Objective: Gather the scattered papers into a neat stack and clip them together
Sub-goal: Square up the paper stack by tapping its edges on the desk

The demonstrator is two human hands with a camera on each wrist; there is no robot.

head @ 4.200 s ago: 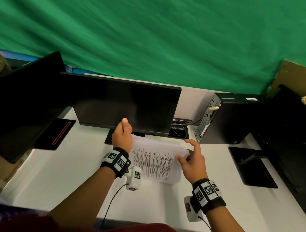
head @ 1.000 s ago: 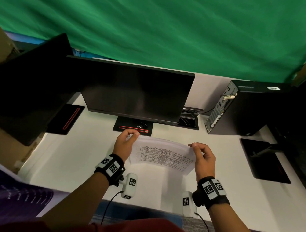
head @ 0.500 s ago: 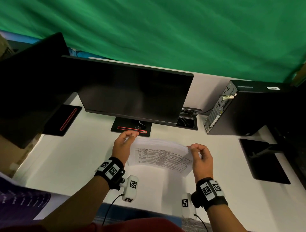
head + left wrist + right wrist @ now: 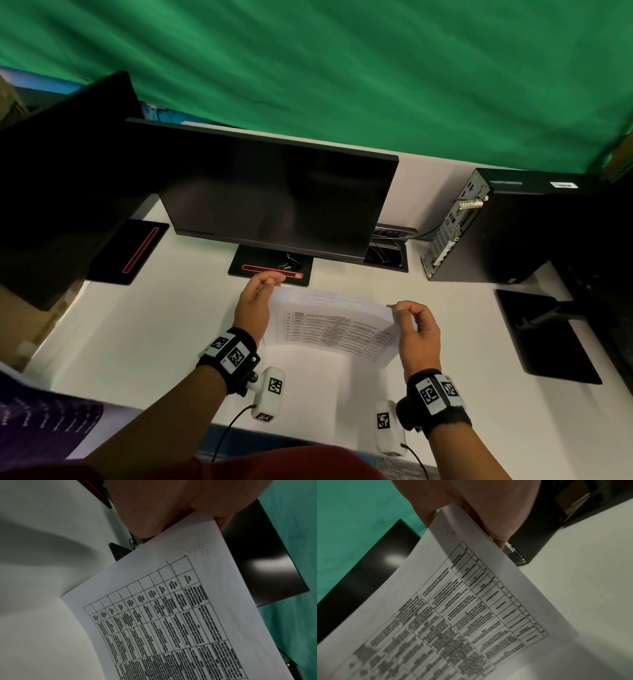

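A stack of white papers (image 4: 329, 325) printed with tables stands on its lower edge on the white desk (image 4: 144, 329), tilted toward me. My left hand (image 4: 263, 284) pinches the stack's upper left corner, and my right hand (image 4: 399, 310) pinches its upper right corner. The printed sheet (image 4: 171, 615) fills the left wrist view, with thumb and fingers at its top edge. In the right wrist view the papers (image 4: 453, 608) run out from between my fingers. A black binder clip (image 4: 287, 265) lies on the monitor's base, just beyond my left hand.
A black monitor (image 4: 274, 195) stands right behind the papers. A second monitor (image 4: 61, 178) and its base are at the left, a black computer tower (image 4: 507, 233) at the right, and another flat black stand (image 4: 544, 335) at the right edge.
About four seconds ago the papers lay nearly flat under my hands; since then I have stood them on edge. In the last second both hands shifted only slightly at the top corners.
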